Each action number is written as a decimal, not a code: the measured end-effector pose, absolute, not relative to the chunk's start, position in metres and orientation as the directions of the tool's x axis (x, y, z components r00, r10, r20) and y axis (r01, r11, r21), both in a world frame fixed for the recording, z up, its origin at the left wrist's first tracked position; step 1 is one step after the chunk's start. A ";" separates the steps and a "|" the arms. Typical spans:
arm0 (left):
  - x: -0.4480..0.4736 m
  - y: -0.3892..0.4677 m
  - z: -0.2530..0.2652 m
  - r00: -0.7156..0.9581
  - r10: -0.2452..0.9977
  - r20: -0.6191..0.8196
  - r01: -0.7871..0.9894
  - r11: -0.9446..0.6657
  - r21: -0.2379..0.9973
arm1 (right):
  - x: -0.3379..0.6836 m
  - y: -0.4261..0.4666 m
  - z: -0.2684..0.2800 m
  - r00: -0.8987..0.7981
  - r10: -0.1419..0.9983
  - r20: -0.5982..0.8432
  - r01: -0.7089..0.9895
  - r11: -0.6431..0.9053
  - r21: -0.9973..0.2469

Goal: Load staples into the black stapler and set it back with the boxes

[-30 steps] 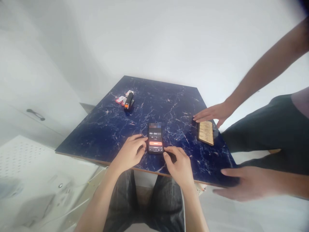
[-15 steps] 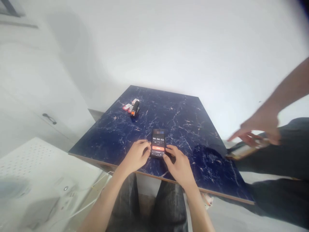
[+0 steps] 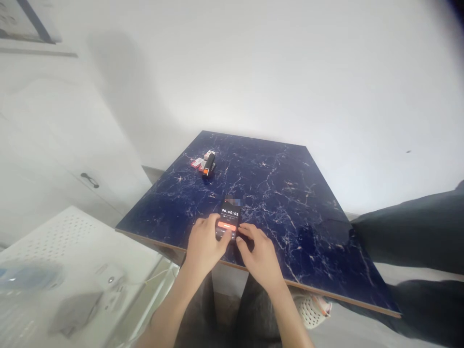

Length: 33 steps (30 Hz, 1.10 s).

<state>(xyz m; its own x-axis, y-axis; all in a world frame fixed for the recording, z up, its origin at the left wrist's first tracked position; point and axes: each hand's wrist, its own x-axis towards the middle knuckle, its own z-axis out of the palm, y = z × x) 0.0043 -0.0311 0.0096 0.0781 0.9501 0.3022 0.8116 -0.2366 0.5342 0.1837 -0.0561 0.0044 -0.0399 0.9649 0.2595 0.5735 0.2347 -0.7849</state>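
A dark phone [image 3: 227,219] is at the near side of the blue marbled table [image 3: 275,193]. Its lit screen shows 00:00:02 above an orange button. My left hand [image 3: 206,238] grips the phone's left side, its thumb lying over the lower screen. At the right edge, my right hand [image 3: 258,246] has its thumb and bent fingers against the phone. Farther back on the left lies a black stapler-shaped object [image 3: 209,165] with an orange end. It rests against small red and white boxes [image 3: 197,163].
Another person's dark-trousered leg [image 3: 413,232] is beside the table's right edge. A perforated shoe [image 3: 313,311] shows below the front edge. To the left stand a white surface with holes [image 3: 68,237] and a panel with a dark handle [image 3: 89,180]. A white wall [image 3: 261,72] rises behind.
The other person's hand and the flat item it held have gone from the right side. My left thumb has moved onto the lower screen. The view has shifted slightly.
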 end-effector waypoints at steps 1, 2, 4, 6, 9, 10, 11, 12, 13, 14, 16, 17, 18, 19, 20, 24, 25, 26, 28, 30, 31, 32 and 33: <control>0.010 -0.030 0.011 0.060 0.954 0.295 0.839 -0.208 0.502 | 0.184 -0.056 0.003 -0.029 0.967 0.254 0.559 0.226 -0.797; 0.017 -0.029 0.012 0.050 0.957 0.285 0.863 -0.185 0.470 | 0.185 -0.056 0.001 -0.012 0.968 0.250 0.548 0.215 -0.808; 0.029 -0.025 0.015 0.050 0.964 0.260 0.899 -0.157 0.408 | 0.188 -0.056 -0.004 0.038 0.966 0.254 0.536 0.195 -0.822; 0.036 -0.021 0.020 0.063 0.975 0.215 0.919 -0.141 0.368 | 0.193 -0.057 -0.008 0.092 0.958 0.270 0.531 0.182 -0.827; 0.027 -0.019 0.027 0.065 0.991 0.119 0.933 -0.102 0.345 | 0.199 -0.060 -0.012 0.134 0.950 0.284 0.516 0.178 -0.838; 0.020 -0.020 0.030 0.056 0.994 0.090 0.938 -0.083 0.336 | 0.201 -0.061 -0.013 0.135 0.949 0.284 0.510 0.179 -0.841; 0.011 -0.022 0.032 0.043 0.997 0.066 0.944 -0.063 0.325 | 0.202 -0.061 -0.013 0.133 0.949 0.286 0.505 0.183 -0.843; 0.002 -0.024 0.033 0.031 0.998 0.046 0.949 -0.044 0.313 | 0.202 -0.062 -0.013 0.128 0.949 0.289 0.503 0.189 -0.843; -0.008 -0.027 0.034 0.020 0.999 0.032 0.953 -0.029 0.302 | 0.202 -0.062 -0.013 0.119 0.948 0.294 0.504 0.197 -0.841; -0.018 -0.030 0.035 0.011 1.000 0.021 0.957 -0.016 0.290 | 0.202 -0.063 -0.013 0.108 0.948 0.300 0.509 0.206 -0.836; -0.037 -0.040 0.036 0.009 1.000 0.017 0.964 -0.013 0.265 | 0.200 -0.064 -0.013 0.089 0.946 0.312 0.528 0.220 -0.820; -0.046 -0.046 0.036 0.011 1.000 0.021 0.967 -0.016 0.253 | 0.200 -0.064 -0.013 0.082 0.945 0.316 0.539 0.225 -0.812; -0.055 -0.053 0.036 0.010 1.000 0.027 0.969 -0.016 0.246 | 0.199 -0.065 -0.013 0.077 0.944 0.322 0.550 0.229 -0.803; -0.064 -0.061 0.036 0.004 1.000 0.025 0.970 -0.010 0.244 | 0.199 -0.066 -0.013 0.074 0.942 0.328 0.561 0.233 -0.794; -0.074 -0.069 0.036 -0.021 1.000 0.012 0.969 0.017 0.247 | 0.198 -0.066 -0.013 0.069 0.939 0.336 0.570 0.239 -0.786; -0.122 -0.099 0.031 -0.185 0.983 0.003 0.934 0.175 0.313 | 0.197 -0.067 -0.014 0.042 0.934 0.355 0.606 0.259 -0.752; -0.137 -0.104 0.028 -0.223 0.975 0.000 0.913 0.209 0.350 | 0.196 -0.067 -0.014 0.037 0.934 0.356 0.615 0.260 -0.745; -0.151 -0.109 0.023 -0.277 0.961 -0.011 0.881 0.259 0.395 | 0.196 -0.067 -0.015 0.033 0.934 0.357 0.625 0.260 -0.737; -0.180 -0.115 0.009 -0.411 0.911 -0.037 0.775 0.370 0.512 | 0.194 -0.067 -0.016 0.025 0.931 0.364 0.649 0.262 -0.715; -0.206 -0.119 -0.010 -0.555 0.832 0.001 0.622 0.414 0.665 | 0.192 -0.066 -0.018 0.011 0.925 0.379 0.677 0.272 -0.684; -0.218 -0.120 -0.021 -0.628 0.778 0.024 0.531 0.407 0.743 | 0.191 -0.066 -0.019 0.004 0.923 0.386 0.690 0.277 -0.668; -0.228 -0.121 -0.033 -0.698 0.715 0.038 0.450 0.397 0.800 | 0.191 -0.066 -0.020 -0.001 0.920 0.391 0.702 0.279 -0.655; -0.236 -0.122 -0.044 -0.758 0.651 0.033 0.380 0.400 0.834 | 0.190 -0.066 -0.021 -0.006 0.919 0.394 0.711 0.281 -0.645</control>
